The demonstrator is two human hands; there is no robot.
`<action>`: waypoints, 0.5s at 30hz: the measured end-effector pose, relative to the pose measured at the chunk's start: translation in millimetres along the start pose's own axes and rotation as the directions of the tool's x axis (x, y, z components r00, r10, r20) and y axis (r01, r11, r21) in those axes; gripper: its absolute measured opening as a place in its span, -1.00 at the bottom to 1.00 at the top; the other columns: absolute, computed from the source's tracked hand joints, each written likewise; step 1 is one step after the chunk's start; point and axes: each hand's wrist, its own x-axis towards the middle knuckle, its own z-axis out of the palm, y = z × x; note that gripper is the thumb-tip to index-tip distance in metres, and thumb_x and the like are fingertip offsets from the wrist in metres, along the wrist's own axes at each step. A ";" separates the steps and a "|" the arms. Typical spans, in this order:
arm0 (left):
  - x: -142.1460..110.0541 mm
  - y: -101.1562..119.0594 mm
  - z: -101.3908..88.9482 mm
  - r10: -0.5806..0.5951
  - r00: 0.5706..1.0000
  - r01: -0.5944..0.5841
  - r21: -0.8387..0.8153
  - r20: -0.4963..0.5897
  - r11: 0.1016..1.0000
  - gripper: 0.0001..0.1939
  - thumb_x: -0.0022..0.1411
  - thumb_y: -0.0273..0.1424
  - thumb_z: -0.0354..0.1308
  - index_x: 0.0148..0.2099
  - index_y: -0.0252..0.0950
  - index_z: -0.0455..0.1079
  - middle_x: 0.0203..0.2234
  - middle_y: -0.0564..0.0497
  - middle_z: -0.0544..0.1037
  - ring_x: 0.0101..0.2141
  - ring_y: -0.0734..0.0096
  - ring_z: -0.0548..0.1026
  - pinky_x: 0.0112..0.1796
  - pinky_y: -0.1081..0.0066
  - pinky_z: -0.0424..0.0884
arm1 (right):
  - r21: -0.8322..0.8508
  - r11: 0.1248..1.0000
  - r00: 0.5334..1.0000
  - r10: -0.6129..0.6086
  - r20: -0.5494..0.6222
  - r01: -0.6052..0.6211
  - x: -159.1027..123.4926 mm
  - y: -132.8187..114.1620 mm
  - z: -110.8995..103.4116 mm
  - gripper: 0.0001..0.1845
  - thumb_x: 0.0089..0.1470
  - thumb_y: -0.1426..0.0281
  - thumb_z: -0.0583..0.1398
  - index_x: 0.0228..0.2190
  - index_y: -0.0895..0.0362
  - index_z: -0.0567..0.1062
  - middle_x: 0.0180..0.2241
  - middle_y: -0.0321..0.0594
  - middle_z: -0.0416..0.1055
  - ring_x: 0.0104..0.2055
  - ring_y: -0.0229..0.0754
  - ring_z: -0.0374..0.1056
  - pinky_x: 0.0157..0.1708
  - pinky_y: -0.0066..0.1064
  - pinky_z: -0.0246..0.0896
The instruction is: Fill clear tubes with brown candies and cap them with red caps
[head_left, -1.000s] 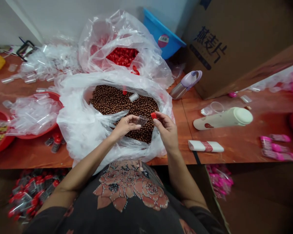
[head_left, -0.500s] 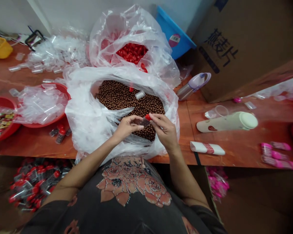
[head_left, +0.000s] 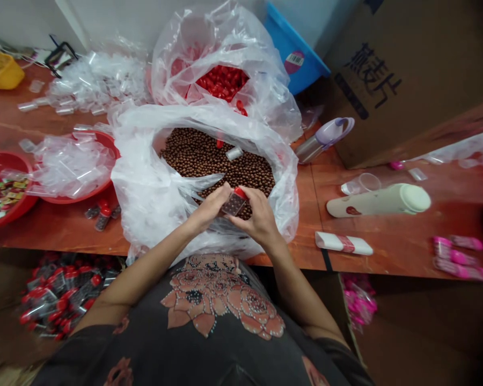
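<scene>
Between both hands is a small clear plastic jar (head_left: 233, 205) with brown balls inside and a red cap (head_left: 240, 193) on its upper end. My left hand (head_left: 212, 207) is closed, its fingers at the jar's left side. From the right, my right hand (head_left: 259, 213) wraps its fingers and thumb around jar and cap. Below them, a white plastic bag (head_left: 137, 161) lies open, full of brown chocolate-like balls (head_left: 193, 153). On the balls rest a clear jar (head_left: 234, 154) and a red cap (head_left: 219, 143).
Behind stands a bag of red caps (head_left: 223, 83). A red basin (head_left: 115, 147) of clear sleeves and a heap of clear jars (head_left: 100, 80) are left. Filled jars (head_left: 64, 289) lie below the table. Rightward are a tumbler (head_left: 378, 201), a lilac-topped bottle (head_left: 324, 140) and a carton (head_left: 386, 107).
The red cap, held at my right fingertips before, now sits on the jar's end. My right hand has moved slightly left and around the jar; the jar is tilted. The view has shifted slightly.
</scene>
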 end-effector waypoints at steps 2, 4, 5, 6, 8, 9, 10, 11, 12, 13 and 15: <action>1.7 -2.9 6.8 -0.056 0.998 0.055 -0.052 -0.002 0.997 -0.33 0.21 0.24 -0.04 -0.26 -0.33 0.43 -0.52 -0.04 0.50 -0.46 0.38 0.50 -0.48 0.47 0.36 | 0.031 0.999 1.000 0.006 0.013 -0.007 0.5 -6.0 2.2 -0.21 0.05 0.24 0.31 0.25 -0.02 0.14 0.13 -0.03 0.31 0.17 0.09 0.27 0.16 0.07 0.24; 3.0 -6.6 12.4 -0.028 1.000 0.028 -0.081 -0.002 0.996 -0.32 0.24 0.22 -0.08 -0.30 -0.33 0.42 -0.60 -0.03 0.46 -0.51 0.38 0.49 -0.52 0.46 0.33 | 0.051 0.999 1.000 -0.003 -0.015 0.004 1.8 -12.0 3.1 -0.24 0.07 0.26 0.29 0.24 0.01 0.15 0.12 -0.02 0.31 0.17 0.07 0.26 0.15 0.05 0.25; 3.2 -8.2 14.4 0.004 1.000 -0.005 -0.093 -0.009 0.996 -0.36 0.26 0.19 -0.06 -0.29 -0.33 0.42 -0.62 -0.01 0.44 -0.54 0.40 0.47 -0.54 0.47 0.32 | 0.051 0.999 1.000 -0.009 -0.026 0.011 2.6 -14.3 3.1 -0.26 0.08 0.26 0.28 0.23 0.01 0.15 0.11 -0.02 0.33 0.15 0.06 0.27 0.14 0.04 0.25; 3.0 -9.5 15.8 0.033 0.999 -0.035 -0.108 -0.018 0.993 -0.40 0.28 0.14 -0.04 -0.25 -0.33 0.43 -0.63 0.02 0.42 -0.57 0.43 0.44 -0.54 0.47 0.30 | 0.046 0.999 0.999 -0.018 -0.031 0.019 3.3 -15.8 3.0 -0.28 0.09 0.26 0.27 0.23 0.02 0.16 0.09 -0.03 0.35 0.13 0.06 0.29 0.12 0.04 0.25; 1.2 -11.1 17.0 0.070 0.997 -0.074 -0.146 -0.035 0.986 -0.49 0.31 0.05 -0.01 -0.12 -0.32 0.42 -0.66 0.09 0.39 -0.63 0.48 0.38 -0.56 0.48 0.28 | 0.019 0.999 0.999 -0.034 -0.019 0.035 4.1 -16.6 2.9 -0.30 0.09 0.25 0.26 0.21 0.02 0.19 0.08 -0.03 0.38 0.10 0.07 0.32 0.10 0.04 0.26; -0.1 -11.6 17.0 0.079 0.996 -0.084 -0.163 -0.038 0.983 -0.52 0.31 0.02 0.00 -0.06 -0.30 0.41 -0.66 0.12 0.37 -0.64 0.50 0.35 -0.57 0.49 0.28 | 0.002 0.999 0.999 -0.048 -0.016 0.048 4.2 -16.0 3.2 -0.32 0.08 0.25 0.27 0.20 0.03 0.21 0.06 -0.02 0.39 0.09 0.08 0.33 0.08 0.04 0.27; -1.5 -12.0 16.8 0.087 0.995 -0.092 -0.176 -0.040 0.980 -0.53 0.32 -0.01 0.00 0.00 -0.28 0.39 -0.67 0.13 0.36 -0.65 0.51 0.33 -0.57 0.49 0.27 | -0.016 0.998 0.998 -0.067 -0.020 0.067 3.9 -15.2 3.6 -0.32 0.07 0.24 0.27 0.18 0.05 0.23 0.05 0.00 0.41 0.07 0.09 0.35 0.06 0.03 0.28; -2.8 -12.6 16.3 0.095 0.995 -0.101 -0.186 -0.042 0.977 -0.54 0.32 -0.03 0.00 0.03 -0.27 0.38 -0.67 0.14 0.36 -0.66 0.51 0.32 -0.56 0.50 0.27 | -0.034 0.996 0.996 -0.089 -0.031 0.088 3.4 -14.1 4.3 -0.34 0.07 0.23 0.27 0.17 0.07 0.25 0.02 0.02 0.42 0.05 0.09 0.36 0.04 0.02 0.30; -3.9 -13.3 15.8 0.098 0.994 -0.105 -0.192 -0.043 0.976 -0.53 0.32 -0.03 -0.02 0.05 -0.26 0.37 -0.67 0.14 0.35 -0.65 0.51 0.32 -0.56 0.50 0.27 | -0.050 0.993 0.993 -0.110 -0.040 0.108 2.7 -13.1 5.1 -0.35 0.06 0.23 0.28 0.16 0.08 0.26 0.01 0.02 0.43 0.03 0.09 0.37 0.02 0.00 0.31; -4.8 -14.3 15.3 0.093 0.995 -0.100 -0.197 -0.044 0.975 -0.51 0.33 -0.02 -0.05 0.05 -0.27 0.38 -0.67 0.14 0.35 -0.65 0.51 0.32 -0.55 0.50 0.28 | -0.061 0.990 0.991 -0.127 -0.046 0.124 1.8 -12.3 6.0 -0.35 0.06 0.23 0.28 0.15 0.09 0.27 0.00 0.03 0.44 0.03 0.08 0.38 0.02 -0.01 0.32; -6.0 -16.4 14.6 0.066 0.997 -0.072 -0.201 -0.036 0.977 -0.47 0.34 0.01 -0.10 0.04 -0.29 0.39 -0.68 0.13 0.33 -0.65 0.52 0.30 -0.55 0.49 0.27 | -0.063 0.988 0.989 -0.143 -0.041 0.141 -0.2 -11.3 7.8 -0.35 0.06 0.23 0.28 0.15 0.08 0.27 0.02 0.02 0.44 0.05 0.08 0.38 0.04 -0.02 0.32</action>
